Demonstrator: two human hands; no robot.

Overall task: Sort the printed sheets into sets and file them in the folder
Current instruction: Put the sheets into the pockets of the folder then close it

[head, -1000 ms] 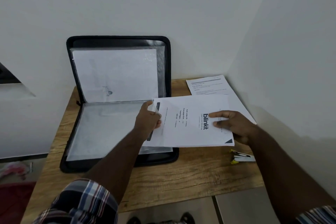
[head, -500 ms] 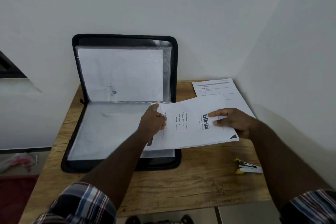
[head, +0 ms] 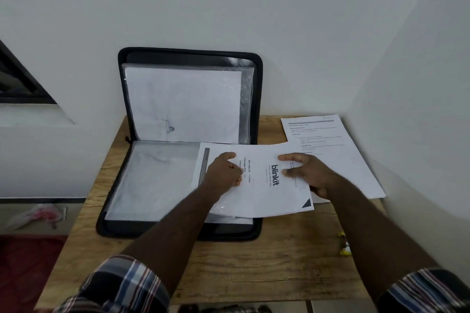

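The printed sheet (head: 264, 185) is white, with a dark "blinkit" logo, small lines of text and a dark triangle at one corner; it lies turned sideways across the right part of the folder's (head: 178, 232) lower half, its right edge jutting past the folder over the tabletop (head: 279, 262). The folder is black and zippered, open, its upper half propped against the wall with a sheet in a clear sleeve. Right of the folder lies a stack of printed pages (head: 338, 155), partly under the held sheet. A small yellow-tipped thing (head: 345, 246), mostly hidden by the right forearm, lies further right of the folder. The left hand (head: 225, 173) grips the sheet's left part with curled fingers. The right hand (head: 309, 173) pinches its right part, thumb on top, fingers spread.
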